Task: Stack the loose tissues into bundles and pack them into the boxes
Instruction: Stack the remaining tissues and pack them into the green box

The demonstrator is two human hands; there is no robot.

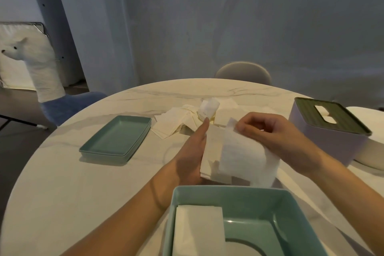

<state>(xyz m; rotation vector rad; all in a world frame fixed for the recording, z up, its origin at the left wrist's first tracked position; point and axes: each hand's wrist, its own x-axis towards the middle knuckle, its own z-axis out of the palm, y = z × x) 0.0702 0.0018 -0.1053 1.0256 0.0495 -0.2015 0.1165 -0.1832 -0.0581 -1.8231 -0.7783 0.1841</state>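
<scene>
White marble makes the round table, and a grey wall stands behind it. Over the middle of the table, the left hand lies flat with straight fingers against the left side of a bundle of tissues, holding it steady. The right hand has curled fingers and pinches the top corner of one thin tissue, which lies over the bundle.

At the near edge of the table sits an open green box. A neat white stack of tissues lies inside it, on the left side. Just past the hands, a loose pile of tissues is spread toward the far edge. A flat green lid rests near the left edge. A pale purple tissue box with a dark slotted top stands by the right edge.

Behind the table are a grey chair and a blue chair. A white toy llama stands at the far left.
</scene>
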